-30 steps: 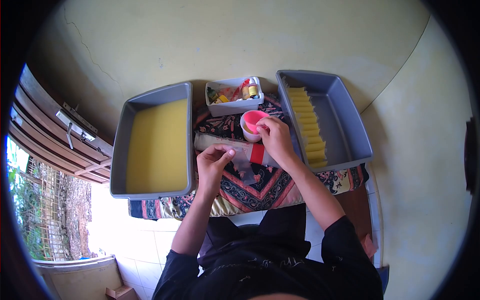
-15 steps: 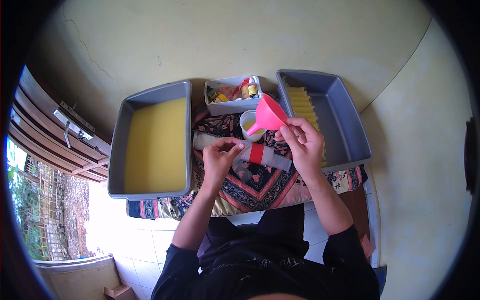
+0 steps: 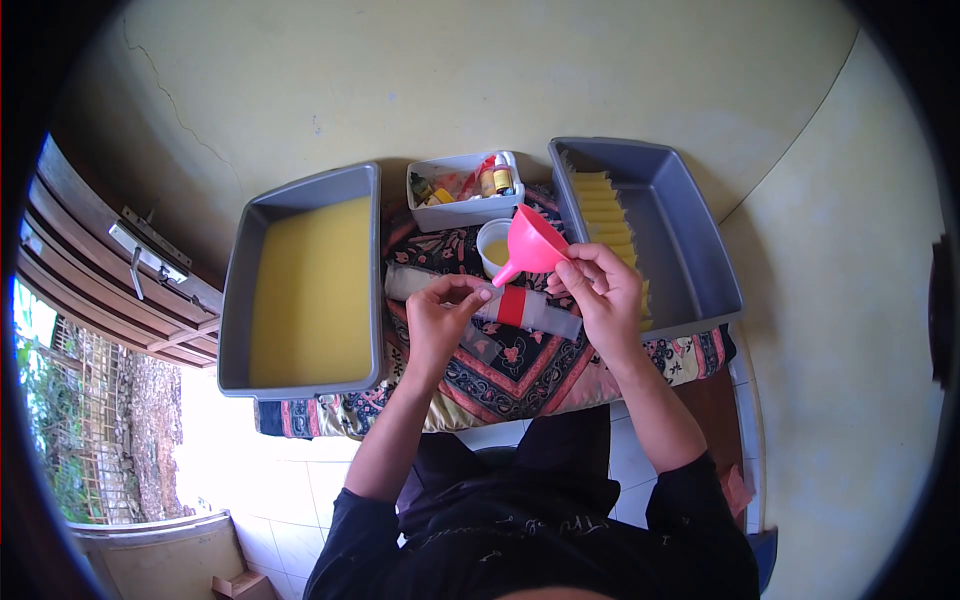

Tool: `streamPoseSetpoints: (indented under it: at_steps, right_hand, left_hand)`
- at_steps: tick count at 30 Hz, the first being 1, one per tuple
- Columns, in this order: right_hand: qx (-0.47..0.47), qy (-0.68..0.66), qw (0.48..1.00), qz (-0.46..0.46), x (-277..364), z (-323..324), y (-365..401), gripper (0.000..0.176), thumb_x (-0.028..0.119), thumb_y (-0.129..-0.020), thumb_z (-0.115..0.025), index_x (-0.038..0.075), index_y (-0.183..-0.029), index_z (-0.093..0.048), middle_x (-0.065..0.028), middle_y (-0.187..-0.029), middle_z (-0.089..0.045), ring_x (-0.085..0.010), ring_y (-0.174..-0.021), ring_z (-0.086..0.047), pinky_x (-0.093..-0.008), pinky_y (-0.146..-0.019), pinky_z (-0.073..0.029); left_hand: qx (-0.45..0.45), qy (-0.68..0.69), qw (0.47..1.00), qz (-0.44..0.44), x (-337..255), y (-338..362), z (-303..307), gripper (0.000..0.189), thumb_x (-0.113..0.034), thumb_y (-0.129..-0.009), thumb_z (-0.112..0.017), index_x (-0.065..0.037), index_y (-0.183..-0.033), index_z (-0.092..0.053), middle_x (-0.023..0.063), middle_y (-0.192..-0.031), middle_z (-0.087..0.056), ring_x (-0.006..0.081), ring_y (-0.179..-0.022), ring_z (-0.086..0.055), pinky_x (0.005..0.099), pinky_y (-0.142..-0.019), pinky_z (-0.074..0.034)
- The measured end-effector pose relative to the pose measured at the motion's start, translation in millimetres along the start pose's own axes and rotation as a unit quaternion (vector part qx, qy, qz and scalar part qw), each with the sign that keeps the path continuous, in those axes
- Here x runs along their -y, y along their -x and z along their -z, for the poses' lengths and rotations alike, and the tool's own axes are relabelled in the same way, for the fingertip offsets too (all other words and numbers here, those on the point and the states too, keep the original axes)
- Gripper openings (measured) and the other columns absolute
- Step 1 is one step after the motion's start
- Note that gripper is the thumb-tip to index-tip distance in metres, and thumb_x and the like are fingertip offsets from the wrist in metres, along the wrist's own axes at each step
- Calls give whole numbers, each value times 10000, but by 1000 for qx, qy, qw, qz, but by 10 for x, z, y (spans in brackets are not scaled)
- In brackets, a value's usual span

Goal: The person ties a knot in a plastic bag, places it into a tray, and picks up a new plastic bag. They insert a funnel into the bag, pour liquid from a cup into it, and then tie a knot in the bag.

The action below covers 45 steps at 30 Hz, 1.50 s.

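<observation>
In my right hand (image 3: 610,292) is a pink funnel (image 3: 535,243), gripped at its wide rim between thumb and fingers. The funnel is tilted, its spout pointing down and left toward my other hand. My left hand (image 3: 438,315) pinches the top of a thin clear plastic bag (image 3: 483,343), which hangs below the fingertips and is hard to see. The spout tip is just above that bag's top, close to my left fingertips. Behind the funnel stands a white cup (image 3: 488,234) with yellow liquid. Under my hands lies a pack of clear plastic bags with a red band (image 3: 511,306).
On the left is a grey tray (image 3: 377,270) of yellow liquid. The grey tray (image 3: 690,250) on the right holds a row of filled yellow tubes (image 3: 602,210). A white box (image 3: 465,215) with small bottles stands at the back. Patterned cloth (image 3: 510,385) covers the table.
The funnel has come down and slightly left, bringing its spout close to my left fingertips. My right hand has lowered a little with it; my left hand keeps its pinch.
</observation>
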State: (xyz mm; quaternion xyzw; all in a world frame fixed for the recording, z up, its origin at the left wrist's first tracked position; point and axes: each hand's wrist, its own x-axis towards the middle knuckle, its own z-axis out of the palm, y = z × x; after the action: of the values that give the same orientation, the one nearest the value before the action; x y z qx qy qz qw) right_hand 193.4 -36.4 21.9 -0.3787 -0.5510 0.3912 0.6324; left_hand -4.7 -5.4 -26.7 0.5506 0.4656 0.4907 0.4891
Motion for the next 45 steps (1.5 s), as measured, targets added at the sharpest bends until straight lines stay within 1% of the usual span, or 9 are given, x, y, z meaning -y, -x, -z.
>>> streamPoseSetpoints:
  at_steps: [5,8,10,14,22,28,35,40,45]
  right_hand:
    - [2,9,1000,2,-32,21,23,145,3,-904,-609,-74,-1024,-581,-94,-918,-635,-121,-784,-638,-255,-706,-558]
    - [3,31,999,22,-27,25,34,140,-1,-902,-609,-80,-1015,-584,-95,-931,-627,-126,-786,-639,-254,-704,-564]
    - [11,50,996,70,-23,23,41,135,-2,-901,-609,-83,-1008,-588,-96,-934,-622,-128,-788,-639,-252,-700,-566]
    - [-9,37,996,78,12,29,76,141,-4,-900,-611,-77,-1018,-584,-92,-918,-625,-126,-789,-638,-256,-699,-565]
    - [-28,-22,999,-33,38,59,44,127,51,-924,-597,-44,-1007,-583,-73,-858,-652,-112,-740,-634,-252,-669,-553]
    - [-34,-33,997,-67,8,84,37,125,54,-916,-610,-38,-997,-589,-68,-846,-653,-109,-728,-630,-252,-657,-552]
    - [-25,-16,998,-56,-21,98,53,135,63,-915,-617,-36,-1004,-594,-68,-842,-652,-108,-724,-628,-251,-653,-552]
    - [7,30,1000,-4,43,73,89,138,42,-908,-620,-55,-1005,-601,-72,-864,-638,-104,-725,-620,-244,-640,-533]
    - [4,40,999,5,61,88,70,131,28,-905,-619,-61,-1000,-606,-71,-868,-629,-104,-726,-618,-243,-634,-528]
  left_hand:
    - [11,11,1000,0,42,15,-22,161,-36,-815,-723,45,-945,-674,63,-840,-687,88,-786,-631,223,-735,-504]
    - [9,8,1000,0,33,31,-25,148,-26,-820,-714,46,-943,-671,65,-848,-687,86,-785,-631,219,-734,-505]
    - [7,13,1000,7,29,41,-30,144,-21,-821,-711,48,-941,-670,67,-849,-688,88,-786,-632,222,-738,-507]
    - [10,26,999,19,102,41,-15,140,-13,-821,-709,53,-937,-666,75,-853,-690,95,-791,-639,230,-748,-515]
    - [17,34,999,11,-4,103,-20,151,-24,-819,-719,55,-935,-667,82,-850,-692,99,-789,-641,233,-743,-518]
    - [19,14,1000,14,-62,132,-29,150,-34,-817,-724,56,-926,-671,71,-830,-690,86,-756,-631,216,-705,-506]
    - [24,16,1000,10,-64,153,-43,151,-41,-821,-724,49,-932,-674,64,-819,-689,73,-738,-623,203,-670,-494]
    - [35,0,999,10,-21,137,-39,147,-35,-824,-719,48,-936,-674,59,-822,-687,72,-747,-621,205,-679,-496]
    - [38,6,999,16,-14,134,-23,144,-26,-823,-715,49,-938,-674,55,-822,-684,71,-763,-619,210,-695,-497]
